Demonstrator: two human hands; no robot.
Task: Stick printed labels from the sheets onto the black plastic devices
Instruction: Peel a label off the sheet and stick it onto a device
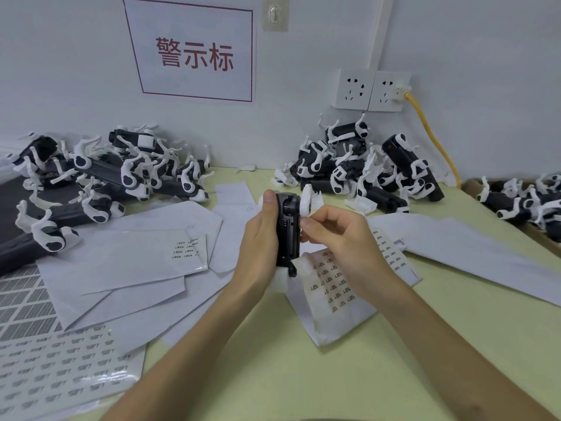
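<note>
The left hand (258,238) grips the black plastic device (287,226) around its long body and holds it upright above the middle of the table (273,360), thumb near the top. The right hand (331,232) has its fingers curled, and its fingertips (306,224) meet at the device's right edge. Whether a label sits between them is too small to tell.

The device looks like light, rigid moulded plastic, best held by its flat sides as it is now. Its white clip (306,202) sticks out and looks likelier to snag or flex. The labels are probably thin and floppy, so they would be best lifted by one corner.

Just beneath the hands lies a curling label sheet (331,287), partly hidden by the right wrist. A fuller sheet (60,375) lies near left, cut off by the frame. Devices are heaped far left (106,177) and far right (364,165), and which already carry labels cannot be made out. The print on the labels is unreadable.
</note>
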